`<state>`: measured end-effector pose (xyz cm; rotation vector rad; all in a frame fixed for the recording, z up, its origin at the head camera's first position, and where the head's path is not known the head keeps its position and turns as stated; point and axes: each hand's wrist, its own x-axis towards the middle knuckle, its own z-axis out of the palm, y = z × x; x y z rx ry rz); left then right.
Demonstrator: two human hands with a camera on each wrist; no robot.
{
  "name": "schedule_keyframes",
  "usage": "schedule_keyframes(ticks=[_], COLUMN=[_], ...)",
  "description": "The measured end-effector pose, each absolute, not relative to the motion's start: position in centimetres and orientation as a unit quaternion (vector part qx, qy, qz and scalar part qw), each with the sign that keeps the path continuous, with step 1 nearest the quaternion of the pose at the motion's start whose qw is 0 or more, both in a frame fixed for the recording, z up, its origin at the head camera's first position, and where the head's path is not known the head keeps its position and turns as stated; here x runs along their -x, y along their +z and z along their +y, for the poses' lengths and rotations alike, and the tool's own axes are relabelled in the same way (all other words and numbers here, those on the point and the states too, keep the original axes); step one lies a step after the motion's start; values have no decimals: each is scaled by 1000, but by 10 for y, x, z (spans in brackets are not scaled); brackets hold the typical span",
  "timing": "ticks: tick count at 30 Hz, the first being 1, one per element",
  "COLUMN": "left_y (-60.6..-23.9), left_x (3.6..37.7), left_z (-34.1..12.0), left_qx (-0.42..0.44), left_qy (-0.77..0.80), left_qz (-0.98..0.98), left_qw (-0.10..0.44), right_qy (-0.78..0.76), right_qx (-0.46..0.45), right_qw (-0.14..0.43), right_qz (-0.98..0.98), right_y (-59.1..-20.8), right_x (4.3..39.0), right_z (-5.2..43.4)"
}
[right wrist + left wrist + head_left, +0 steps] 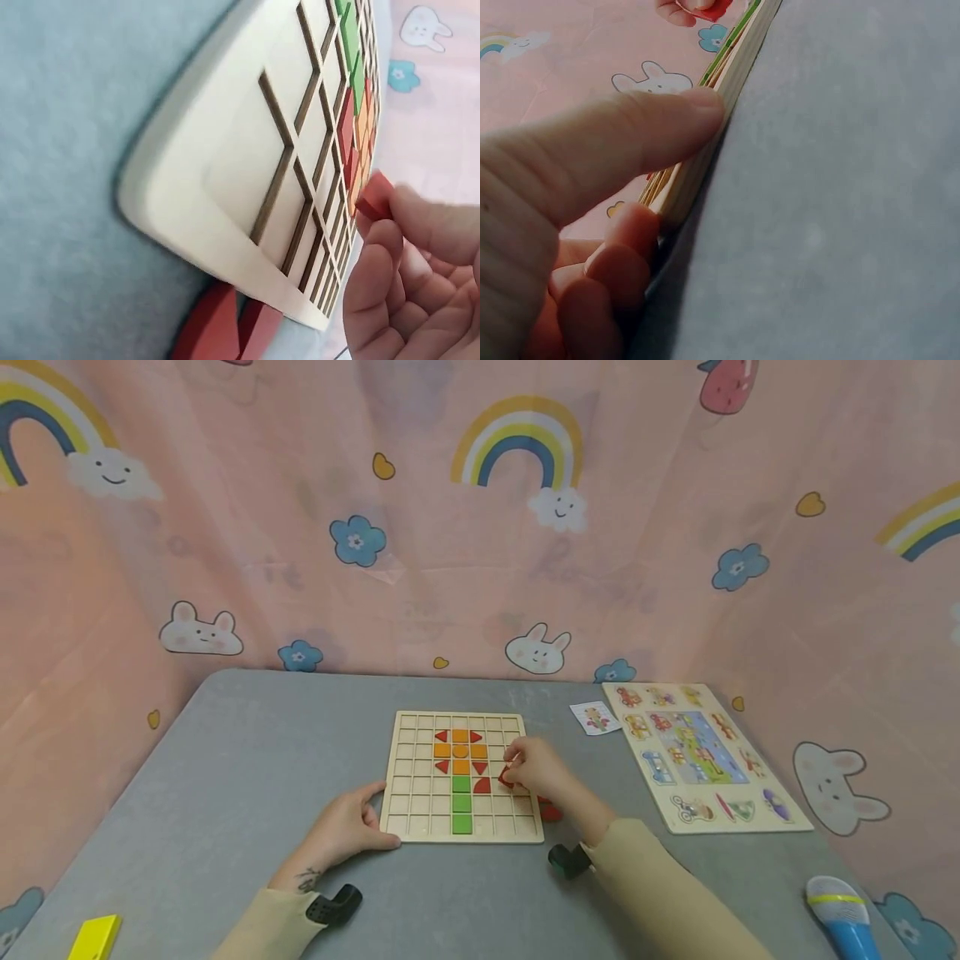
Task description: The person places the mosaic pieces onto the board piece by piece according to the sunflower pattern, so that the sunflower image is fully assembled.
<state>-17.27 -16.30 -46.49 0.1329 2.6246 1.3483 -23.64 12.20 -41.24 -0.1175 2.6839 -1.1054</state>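
Wooden grid board (420,777) lies flat on grey table (247,760), approx. centre, w/ flower pattern laid in its cells: orange squares (461,750) and red corner pieces (442,736) at far end, green squares (462,803) running toward near edge as stem. Right hand (534,768) hovers over board's right side; fingers curled together, pinching a small red piece (506,779) at the fingertips, just right of the stem. Right wrist view: same red piece (375,196) clamped betw. thumb and fingers, close above the grid cells. More red pieces (551,811) lie on table just beside board's right edge, near the right wrist. Left hand (347,827) rests on table at board's near-left corner; thumb (630,142) pressed along board's edge, other fingers (622,262) curled under against the side. Far right: picture puzzle board (701,760) and small card (595,717). Near right: blue-and-white object (843,906). Near left: yellow block (93,937). Pink patterned cloth (300,527) forms backdrop.
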Motion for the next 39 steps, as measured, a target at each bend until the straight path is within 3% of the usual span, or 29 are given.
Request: schedule_keyframes(ticks=[11,23,30,39], left_y=[-464,-466,-466,-465], left_x=[172,174,173,172], left_z=[-163,-162,-162,-161], left_qx=[-45,-43,-43,-37], left_qy=[458,448,450,449], left_qz=[882,888,887,888], left_qw=[100,89,92,91], right_qy=[-307,-272,-264,-204], right_qx=[76,95,67,50], right_qw=[146,105,76,126], right_qz=[938,952,959,970], right_y=[-420,-422,-415,-417], right_x=[243,236,241,234], right_z=[110,106,132,168])
